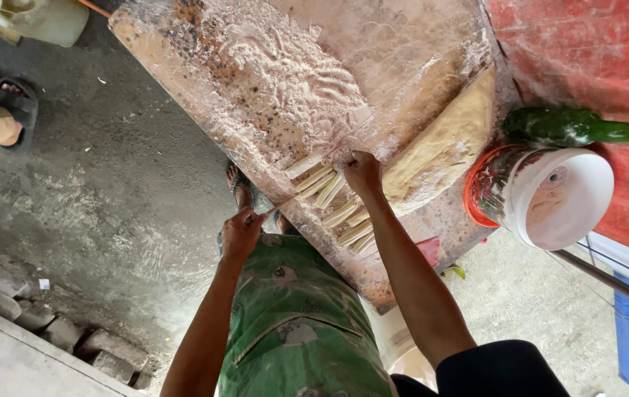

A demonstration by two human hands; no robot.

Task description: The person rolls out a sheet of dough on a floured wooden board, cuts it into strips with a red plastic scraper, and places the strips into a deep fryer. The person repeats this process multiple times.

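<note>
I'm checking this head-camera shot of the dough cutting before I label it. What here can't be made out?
- Left hand: whatever it grips is hidden inside the fist.
- Dough strips: the nearest ones blur together; count unclear.
- Right hand: fingertips hidden against the strips.
- White bucket: contents too faint to tell.
- Green bottle: cut off by the right edge.

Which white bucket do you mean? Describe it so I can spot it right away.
Start at the floured wooden board and go to its right edge, just past the slab of dough. The white bucket lies on its side below a green bottle, and alone has an orange rim.
</note>
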